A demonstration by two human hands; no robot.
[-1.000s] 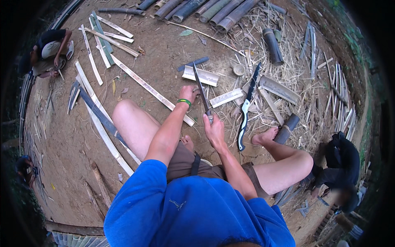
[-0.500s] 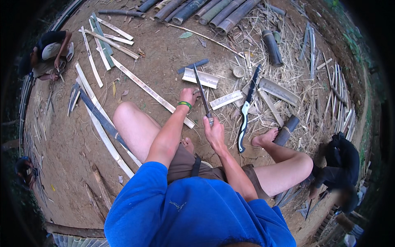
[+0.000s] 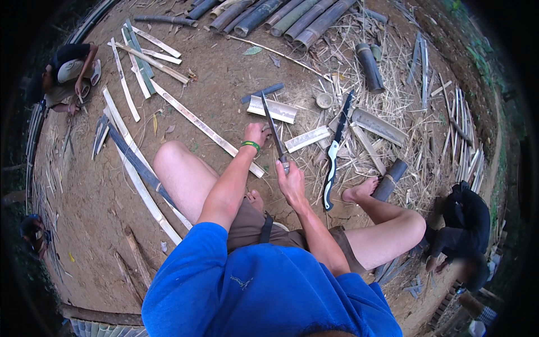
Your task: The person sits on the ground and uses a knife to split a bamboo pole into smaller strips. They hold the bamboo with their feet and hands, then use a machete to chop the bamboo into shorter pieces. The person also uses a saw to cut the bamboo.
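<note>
My right hand [image 3: 291,178] is wrapped round the handle of a long knife [image 3: 272,120], whose narrow dark blade points away from me and slightly left. Just left of the blade is my left hand [image 3: 256,135], a green and yellow band on its wrist. Its fingers are curled on a small piece that I cannot make out, close against the blade. Beyond the hands lie a split bamboo half [image 3: 273,109] and a dark bamboo strip [image 3: 263,92]. To the right rests a shorter bamboo slat [image 3: 307,139].
A folding saw [image 3: 332,163] with a black and white handle lies right of my hands. Around it are shavings [image 3: 415,129] and a bamboo trough piece [image 3: 379,126]. Long slats [image 3: 205,126] lie left. Bamboo poles [image 3: 323,25] are at the far side. Co-workers crouch left and right [image 3: 469,219].
My hands and the knife are almost where they were, with only a slight shift. At the right, the co-worker's hands have moved, and the blade seen there earlier no longer shows.
</note>
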